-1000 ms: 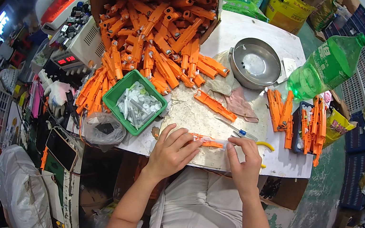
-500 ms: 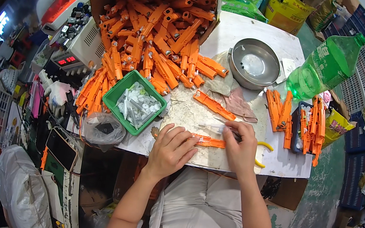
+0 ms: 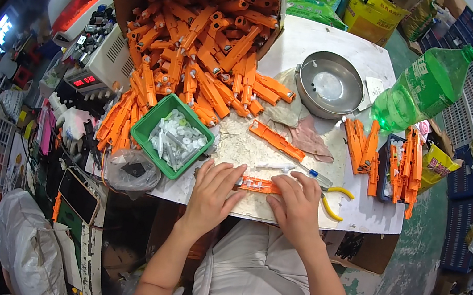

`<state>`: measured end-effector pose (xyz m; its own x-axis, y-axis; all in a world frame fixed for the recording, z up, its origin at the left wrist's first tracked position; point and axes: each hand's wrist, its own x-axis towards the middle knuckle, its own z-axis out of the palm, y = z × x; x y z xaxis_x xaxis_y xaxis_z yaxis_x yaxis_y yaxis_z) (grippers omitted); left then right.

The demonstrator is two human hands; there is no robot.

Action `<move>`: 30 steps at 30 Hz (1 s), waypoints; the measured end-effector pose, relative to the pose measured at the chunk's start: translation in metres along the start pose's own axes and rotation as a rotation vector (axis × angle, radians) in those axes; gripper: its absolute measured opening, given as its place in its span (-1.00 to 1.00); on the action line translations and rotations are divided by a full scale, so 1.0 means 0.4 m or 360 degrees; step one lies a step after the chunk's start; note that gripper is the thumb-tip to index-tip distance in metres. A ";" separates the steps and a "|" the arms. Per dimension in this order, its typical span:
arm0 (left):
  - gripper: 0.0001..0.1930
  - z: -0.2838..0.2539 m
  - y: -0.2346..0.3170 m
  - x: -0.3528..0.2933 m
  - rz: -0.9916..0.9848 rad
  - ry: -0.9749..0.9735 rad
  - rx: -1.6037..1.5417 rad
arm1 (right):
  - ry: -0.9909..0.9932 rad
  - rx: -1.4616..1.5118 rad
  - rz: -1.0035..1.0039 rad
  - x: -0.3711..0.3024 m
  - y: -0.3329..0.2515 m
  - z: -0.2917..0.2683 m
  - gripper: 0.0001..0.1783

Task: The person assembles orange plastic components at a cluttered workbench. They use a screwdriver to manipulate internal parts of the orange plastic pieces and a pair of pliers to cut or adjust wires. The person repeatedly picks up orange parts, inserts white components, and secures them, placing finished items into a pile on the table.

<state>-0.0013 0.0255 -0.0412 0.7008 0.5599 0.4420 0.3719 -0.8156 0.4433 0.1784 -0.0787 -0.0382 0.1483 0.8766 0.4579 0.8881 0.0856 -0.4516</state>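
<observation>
An orange plastic part (image 3: 259, 185) with small white pieces in it lies across the near edge of the table. My left hand (image 3: 214, 192) grips its left end, with fingers bent over it. My right hand (image 3: 298, 206) holds the right end between thumb and fingers. Just beyond the part rests a slim white piece (image 3: 274, 166). Beside my right fingertips lies a screwdriver (image 3: 321, 178) with a clear handle and a blue collar. Yellow-handled pliers (image 3: 334, 204) are right of that hand. Farther off sits another orange part (image 3: 277, 140).
A green tray (image 3: 140, 129) of white and clear pieces stands left, before a big pile of orange parts (image 3: 200, 66) spilling from a box. Behind are a metal bowl (image 3: 330, 85) and a crumpled cloth (image 3: 311, 137). A green bottle (image 3: 425, 85) and more orange parts (image 3: 412, 164) stand right.
My right hand has moved down and left onto the orange part, uncovering the screwdriver and more of the pliers. My left hand has shifted slightly left, and more of the part shows.
</observation>
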 end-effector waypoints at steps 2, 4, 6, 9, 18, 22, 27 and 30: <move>-0.48 -0.014 -0.010 -0.011 0.0019 -0.0094 0.0023 | -0.0101 0.0026 -0.0044 -0.004 0.003 0.001 -0.55; -0.48 -0.025 -0.013 -0.026 0.0042 -0.0157 -0.0058 | -0.0173 0.0074 -0.0077 -0.010 0.005 0.000 -0.54; -0.48 -0.036 -0.013 -0.041 0.0035 -0.0132 -0.0115 | -0.0217 0.0141 -0.0096 -0.017 0.002 -0.008 -0.54; -0.48 -0.058 -0.003 -0.047 -0.0024 0.0007 -0.0131 | -0.0067 0.0121 -0.0068 -0.021 0.004 -0.009 -0.57; -0.68 -0.067 -0.054 -0.039 -0.0024 -0.0046 -0.0143 | -0.0129 0.0044 -0.0105 -0.013 -0.002 0.016 -0.57; -0.73 -0.063 -0.058 -0.043 0.0039 -0.0009 -0.0134 | -0.0132 0.0038 -0.0116 -0.012 0.000 0.022 -0.60; -0.74 -0.060 -0.057 -0.045 0.0042 0.0012 -0.0119 | -0.0131 0.0040 -0.0107 -0.012 -0.003 0.022 -0.61; -0.73 -0.058 -0.058 -0.047 0.0020 0.0000 -0.0119 | -0.0130 0.0038 -0.0106 -0.011 -0.004 0.024 -0.61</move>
<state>-0.0374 0.0374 -0.0417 0.7052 0.5497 0.4478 0.3166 -0.8093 0.4948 0.1722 -0.0782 -0.0470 0.0526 0.9042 0.4238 0.8842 0.1551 -0.4407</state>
